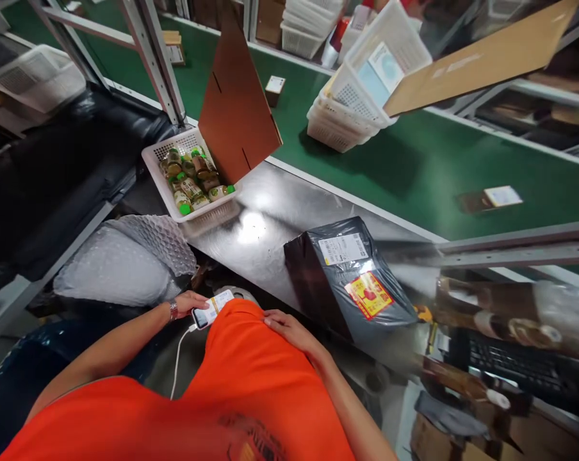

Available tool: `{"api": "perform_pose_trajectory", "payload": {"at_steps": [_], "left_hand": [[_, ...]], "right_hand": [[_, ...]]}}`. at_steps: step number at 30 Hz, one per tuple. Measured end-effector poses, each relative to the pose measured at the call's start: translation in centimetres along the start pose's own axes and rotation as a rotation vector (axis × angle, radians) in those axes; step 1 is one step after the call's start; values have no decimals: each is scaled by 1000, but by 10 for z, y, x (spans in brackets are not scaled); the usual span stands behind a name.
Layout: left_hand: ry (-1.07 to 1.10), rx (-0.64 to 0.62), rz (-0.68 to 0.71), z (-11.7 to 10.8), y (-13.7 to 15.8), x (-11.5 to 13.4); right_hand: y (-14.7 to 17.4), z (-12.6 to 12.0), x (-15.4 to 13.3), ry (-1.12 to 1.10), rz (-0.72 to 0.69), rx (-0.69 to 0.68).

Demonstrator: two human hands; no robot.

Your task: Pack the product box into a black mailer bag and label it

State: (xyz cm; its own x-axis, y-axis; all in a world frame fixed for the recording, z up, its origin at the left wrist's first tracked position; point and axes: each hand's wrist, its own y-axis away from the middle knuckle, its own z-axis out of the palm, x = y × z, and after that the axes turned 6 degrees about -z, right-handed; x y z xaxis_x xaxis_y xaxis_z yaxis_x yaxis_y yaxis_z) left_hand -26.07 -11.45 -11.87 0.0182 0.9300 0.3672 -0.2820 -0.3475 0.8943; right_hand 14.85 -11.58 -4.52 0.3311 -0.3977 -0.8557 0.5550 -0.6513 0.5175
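My left hand (pixel 192 301), with a bracelet or watch at the wrist, is closed on the edge of a phone (pixel 213 309). The phone's screen is lit, and a white cable (pixel 178 358) runs down from its end. Fingers laid flat, my right hand (pixel 292 330) rests on the front of my orange shirt (pixel 244 326) and holds nothing. Beyond it, on the metal table (pixel 258 243), lies a parcel wrapped in black plastic (pixel 328 275) with a white label and a red-and-yellow sticker.
A white basket (pixel 162 182) of green-capped jars stands at the table's far left, beside an upright cardboard flap (pixel 239 96). Bubble wrap (pixel 116 259) lies left. Behind runs a green conveyor belt (pixel 414 166) carrying stacked white baskets (pixel 340 121) and small boxes. A keyboard (pixel 515 365) and tape rolls are at right.
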Motion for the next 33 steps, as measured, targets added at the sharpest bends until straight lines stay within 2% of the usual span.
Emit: {"api": "perform_pose_trajectory", "payload": {"at_steps": [11,21,33], "left_hand": [[-258,-58,49,1,-10,42],[-645,-87,135,13,-21,102],[-741,-128,111,22,-41,116]], "right_hand": [[4,2,-4,-8,2,76],[13,5,-8,-24,-3,167],[22,7,-1,-30,3,232]]}}
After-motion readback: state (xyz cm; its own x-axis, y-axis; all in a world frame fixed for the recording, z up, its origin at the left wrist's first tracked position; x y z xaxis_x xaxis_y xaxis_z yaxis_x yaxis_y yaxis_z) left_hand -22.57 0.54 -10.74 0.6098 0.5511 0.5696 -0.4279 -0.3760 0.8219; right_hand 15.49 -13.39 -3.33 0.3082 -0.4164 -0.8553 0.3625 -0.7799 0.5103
